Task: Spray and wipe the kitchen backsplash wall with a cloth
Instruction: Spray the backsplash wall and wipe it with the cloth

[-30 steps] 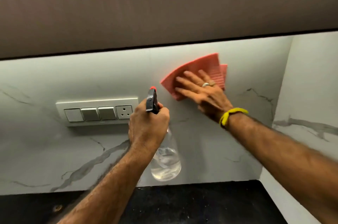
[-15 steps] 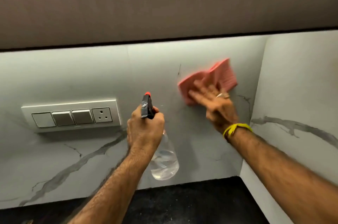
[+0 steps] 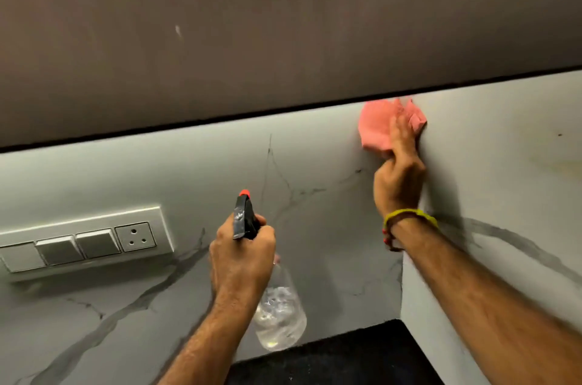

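Your right hand (image 3: pixel 398 170) presses the pink cloth (image 3: pixel 382 126) flat on the wall (image 3: pixel 315 148), high up in the corner, right under the dark cabinet (image 3: pixel 283 22). The cloth sits at 12 o'clock from your palm, and your fingers (image 3: pixel 400 133) lie over it, pushing it on the wall and not pinching it. The cloth is bunched and its top edge touches the black line under the cabinet, so you cannot wipe any higher. The side wall (image 3: pixel 504 180) starts just at 3 o'clock from the cloth, so that way is blocked on this wall too. I think your next wipe has to go down, to 6 o'clock, or across to 9 o'clock, where the wall is bare. Your left hand (image 3: pixel 241 255) is shut around the neck of the spray bottle (image 3: pixel 280 315), lower down and well apart from the cloth, at about 7 o'clock from it. The red tip (image 3: pixel 244 193) points up at the wall. The bottle hangs down long-ways and has some water in it. The switch plate (image 3: pixel 85 241) is farther off at 9 o'clock from the bottle. Keep spray away from its socket (image 3: pixel 135 236). The black counter (image 3: pixel 330 359) lies below, at 6 o'clock. Your right hand is the one nearer the wet spot to wipe.
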